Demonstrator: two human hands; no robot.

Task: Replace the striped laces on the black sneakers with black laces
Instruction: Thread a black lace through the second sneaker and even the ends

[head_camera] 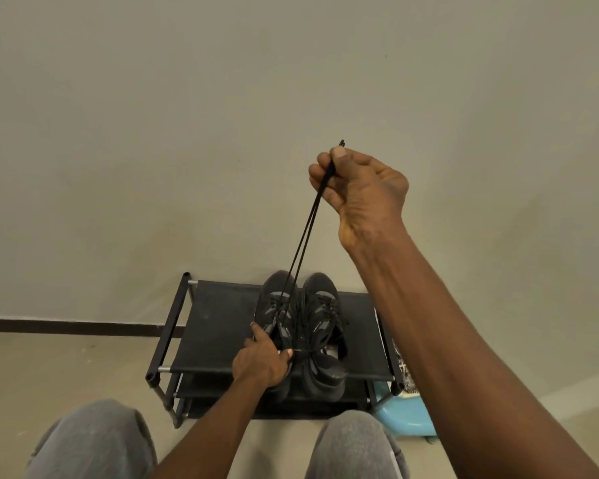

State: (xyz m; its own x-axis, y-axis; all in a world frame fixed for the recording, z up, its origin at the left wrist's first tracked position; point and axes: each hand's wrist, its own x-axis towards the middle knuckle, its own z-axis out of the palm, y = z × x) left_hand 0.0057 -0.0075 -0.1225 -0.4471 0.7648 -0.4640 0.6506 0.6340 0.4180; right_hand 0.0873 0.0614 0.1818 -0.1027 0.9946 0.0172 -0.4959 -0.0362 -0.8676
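Observation:
Two black sneakers stand side by side on a low black shoe rack (218, 326), toes toward the wall. My left hand (261, 359) grips the collar of the left sneaker (278, 305). My right hand (355, 188) is raised high and pinches both ends of a black lace (305, 233). The two strands run taut down to the left sneaker's eyelets. Black laces also show on the right sneaker (322, 312), with a loose strand trailing across its opening.
The rack stands against a plain wall on a pale floor. A light blue tub (400, 414) with a patterned item sits at the rack's right end. My knees in grey trousers (94, 440) fill the bottom of the view.

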